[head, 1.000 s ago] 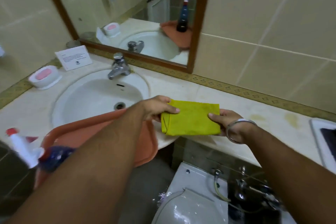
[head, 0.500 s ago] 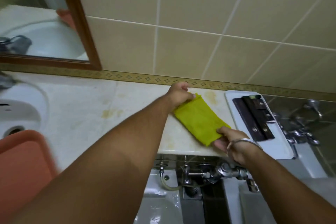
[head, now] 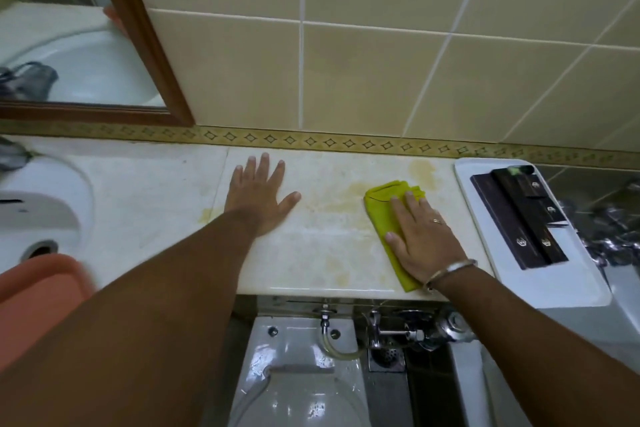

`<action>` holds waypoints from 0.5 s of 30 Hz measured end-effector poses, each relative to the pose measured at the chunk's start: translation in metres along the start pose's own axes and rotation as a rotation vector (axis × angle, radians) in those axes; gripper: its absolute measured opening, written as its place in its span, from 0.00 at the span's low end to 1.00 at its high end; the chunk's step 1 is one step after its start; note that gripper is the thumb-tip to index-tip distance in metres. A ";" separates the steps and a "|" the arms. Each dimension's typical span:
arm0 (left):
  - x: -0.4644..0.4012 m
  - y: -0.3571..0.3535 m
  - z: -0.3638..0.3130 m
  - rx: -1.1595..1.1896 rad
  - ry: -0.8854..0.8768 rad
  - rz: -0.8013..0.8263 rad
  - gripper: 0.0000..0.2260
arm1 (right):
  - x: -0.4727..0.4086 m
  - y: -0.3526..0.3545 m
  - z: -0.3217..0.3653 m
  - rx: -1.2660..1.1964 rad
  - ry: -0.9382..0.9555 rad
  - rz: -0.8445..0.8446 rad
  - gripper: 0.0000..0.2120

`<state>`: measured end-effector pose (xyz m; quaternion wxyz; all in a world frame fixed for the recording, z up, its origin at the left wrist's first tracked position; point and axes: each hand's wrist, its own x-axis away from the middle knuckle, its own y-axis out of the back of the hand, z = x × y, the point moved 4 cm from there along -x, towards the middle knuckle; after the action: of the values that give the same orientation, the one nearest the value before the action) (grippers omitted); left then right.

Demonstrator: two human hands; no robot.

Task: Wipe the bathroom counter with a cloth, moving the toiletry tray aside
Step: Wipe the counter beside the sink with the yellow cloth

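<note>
A folded yellow-green cloth (head: 382, 210) lies on the pale marble counter (head: 325, 246), which carries yellowish stains. My right hand (head: 420, 236) presses flat on top of the cloth, fingers together, covering its near half. My left hand (head: 261, 192) rests flat on the bare counter to the left, fingers spread, holding nothing. A white toiletry tray (head: 547, 282) with dark brown boxes (head: 519, 215) sits at the counter's right end, just beside the cloth.
The white sink basin (head: 41, 204) is at the left, with an orange tray (head: 38, 282) over its near edge. A wood-framed mirror (head: 138, 35) hangs at the upper left. Below the counter are a toilet (head: 298, 378) and chrome valves (head: 415, 328).
My view swung right from the sink to the counter's right part. Both hands carried the cloth there; my left hand let go and now lies flat, while my right hand presses the cloth down.
</note>
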<state>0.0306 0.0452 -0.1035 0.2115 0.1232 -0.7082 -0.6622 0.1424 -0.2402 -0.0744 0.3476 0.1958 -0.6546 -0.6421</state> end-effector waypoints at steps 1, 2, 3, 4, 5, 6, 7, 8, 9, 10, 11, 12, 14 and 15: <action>-0.002 -0.004 0.003 0.008 -0.001 -0.002 0.36 | -0.008 -0.006 -0.001 0.025 0.003 0.024 0.33; -0.002 -0.005 0.003 0.013 -0.010 -0.010 0.37 | -0.013 -0.011 -0.003 0.044 0.001 0.033 0.33; -0.006 -0.008 0.004 0.023 -0.019 -0.018 0.37 | -0.020 -0.017 -0.005 0.049 0.001 0.029 0.32; -0.007 -0.010 0.005 0.034 -0.021 -0.026 0.38 | -0.025 -0.021 -0.006 0.049 -0.005 0.010 0.32; -0.008 -0.011 0.006 0.039 -0.023 -0.041 0.38 | -0.029 -0.022 -0.007 0.047 -0.017 -0.019 0.31; -0.009 -0.012 0.007 0.043 -0.024 -0.059 0.38 | -0.034 -0.023 -0.007 0.044 -0.031 -0.049 0.31; -0.010 -0.014 0.007 0.041 -0.026 -0.074 0.38 | -0.043 -0.023 -0.006 0.043 -0.048 -0.070 0.30; -0.008 -0.014 0.007 0.040 -0.026 -0.088 0.38 | -0.050 -0.021 -0.005 0.039 -0.061 -0.088 0.30; -0.011 -0.017 0.009 0.043 -0.027 -0.094 0.38 | -0.065 -0.021 -0.001 0.033 -0.081 -0.097 0.29; -0.012 -0.017 0.009 0.049 -0.024 -0.101 0.38 | -0.077 -0.018 0.002 0.027 -0.107 -0.105 0.28; -0.013 -0.018 0.009 0.053 -0.026 -0.107 0.39 | -0.089 -0.016 0.007 0.021 -0.129 -0.107 0.28; -0.015 -0.019 0.010 0.060 -0.025 -0.109 0.39 | -0.101 -0.014 0.013 0.018 -0.139 -0.098 0.28; -0.015 -0.020 0.011 0.060 -0.028 -0.114 0.39 | -0.109 -0.013 0.028 0.077 -0.048 -0.057 0.28; -0.015 -0.020 0.011 0.064 -0.029 -0.116 0.39 | -0.104 -0.016 0.034 0.142 0.074 -0.042 0.28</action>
<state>0.0364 0.0599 -0.1257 0.1586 0.1612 -0.7236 -0.6521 0.1860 -0.1445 -0.1088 0.3433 0.2574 -0.6807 -0.5937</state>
